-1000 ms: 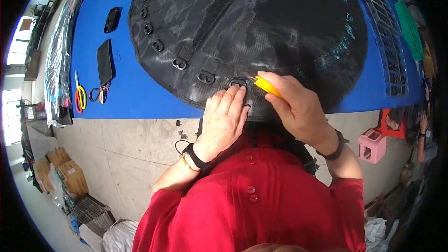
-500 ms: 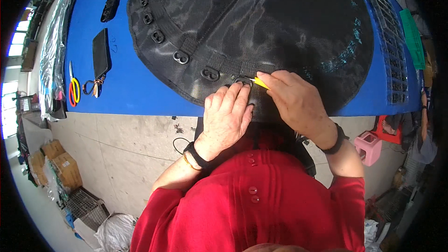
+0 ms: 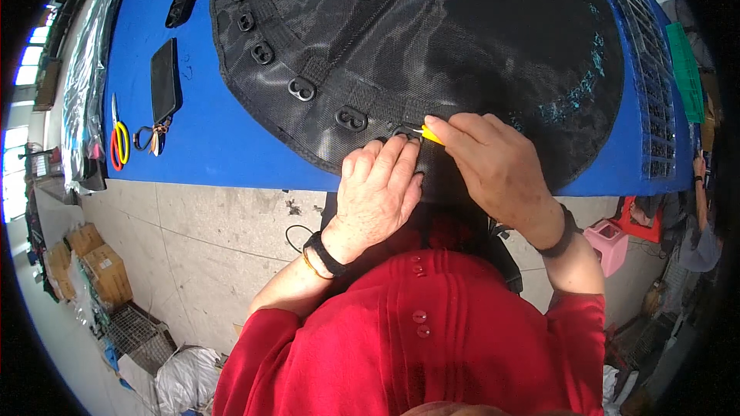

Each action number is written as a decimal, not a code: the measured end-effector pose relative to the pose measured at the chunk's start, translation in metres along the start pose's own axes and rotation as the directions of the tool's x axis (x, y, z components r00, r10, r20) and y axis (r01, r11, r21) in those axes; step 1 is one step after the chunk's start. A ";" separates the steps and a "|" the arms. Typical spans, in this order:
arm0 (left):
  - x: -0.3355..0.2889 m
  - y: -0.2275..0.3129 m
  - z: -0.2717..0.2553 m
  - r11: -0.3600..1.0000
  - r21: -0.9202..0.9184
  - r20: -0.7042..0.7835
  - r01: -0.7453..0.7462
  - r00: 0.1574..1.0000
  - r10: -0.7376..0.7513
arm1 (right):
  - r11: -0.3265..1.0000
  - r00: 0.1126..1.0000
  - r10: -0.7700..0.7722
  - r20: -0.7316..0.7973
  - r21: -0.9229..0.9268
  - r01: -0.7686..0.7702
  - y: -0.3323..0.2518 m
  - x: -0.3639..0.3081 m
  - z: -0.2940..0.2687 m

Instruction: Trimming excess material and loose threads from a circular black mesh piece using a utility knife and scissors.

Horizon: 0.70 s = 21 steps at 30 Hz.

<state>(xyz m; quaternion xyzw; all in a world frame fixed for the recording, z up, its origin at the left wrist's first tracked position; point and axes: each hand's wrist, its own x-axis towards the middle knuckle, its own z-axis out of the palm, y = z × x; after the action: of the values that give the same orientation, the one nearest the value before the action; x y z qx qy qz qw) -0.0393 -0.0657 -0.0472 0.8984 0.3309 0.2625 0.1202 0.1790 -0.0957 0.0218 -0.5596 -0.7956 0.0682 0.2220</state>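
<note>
A round black mesh sheet (image 3: 462, 38) with a webbing band along its edge lies on the blue table. Black plastic double-hole clips (image 3: 351, 118) sit in a curve along that band. My left hand (image 3: 378, 189) bears down on one clip (image 3: 403, 132) at the near edge, fingers close together and pinning it to the mesh. In my right hand (image 3: 493, 166) is a small yellow-handled tool (image 3: 431, 135), pinched between thumb and fingers. Its thin metal tip touches or nearly touches that clip, just right of my left fingertips; the exact contact is too small to make out.
On the blue table (image 3: 200, 139) to the left lie scissors (image 3: 119, 142), a black phone (image 3: 164, 81) and a dark oblong object (image 3: 182, 5). Clear plastic wrap (image 3: 92, 85) runs along the left side. A pink stool (image 3: 607, 246) and cardboard boxes (image 3: 106, 270) stand on the floor.
The view has shifted slightly. Both hands keep their place at the same clip, and the yellow-handled tool's tip stays beside it with little visible movement.
</note>
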 end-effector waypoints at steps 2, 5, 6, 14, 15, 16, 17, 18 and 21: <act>0.000 0.000 0.000 1.000 -0.001 0.001 -0.005 1.000 0.005 | 1.000 1.000 -0.009 0.017 -0.002 0.009 0.001 0.002 0.000; 0.001 -0.001 0.000 1.000 -0.012 0.006 -0.003 1.000 0.003 | 1.000 1.000 -0.026 0.015 -0.009 0.026 0.002 0.004 0.001; 0.000 -0.001 0.000 1.000 -0.013 0.005 -0.003 1.000 0.003 | 1.000 1.000 -0.011 0.016 0.002 0.011 0.002 0.005 0.001; 0.001 -0.001 -0.001 1.000 -0.023 0.010 -0.002 1.000 0.002 | 1.000 0.999 0.007 0.054 0.029 -0.009 0.004 0.007 -0.001; 0.000 -0.001 -0.001 1.000 -0.024 0.009 -0.001 1.000 0.001 | 1.000 0.998 0.007 0.060 0.026 -0.009 0.004 0.007 -0.002; 0.000 -0.001 0.000 1.000 -0.024 0.008 -0.002 1.000 0.002 | 1.000 0.998 0.007 0.065 0.023 -0.008 0.004 0.008 -0.003; 0.000 -0.001 0.000 1.000 -0.024 0.005 -0.003 1.000 0.003 | 1.000 0.998 0.006 0.066 0.022 -0.007 0.004 0.008 -0.003; 0.000 -0.001 0.000 1.000 -0.024 0.004 -0.002 1.000 0.003 | 1.000 0.998 -0.010 0.068 0.002 0.010 0.005 0.008 -0.003; 0.001 -0.001 0.000 1.000 -0.030 0.005 -0.005 1.000 0.005 | 0.999 0.996 -0.038 0.079 -0.022 0.040 0.009 0.010 -0.004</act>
<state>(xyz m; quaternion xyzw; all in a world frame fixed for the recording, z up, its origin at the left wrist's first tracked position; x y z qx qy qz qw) -0.0396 -0.0643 -0.0474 0.8979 0.3245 0.2657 0.1337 0.1853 -0.0840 0.0248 -0.5432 -0.8153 0.0766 0.1853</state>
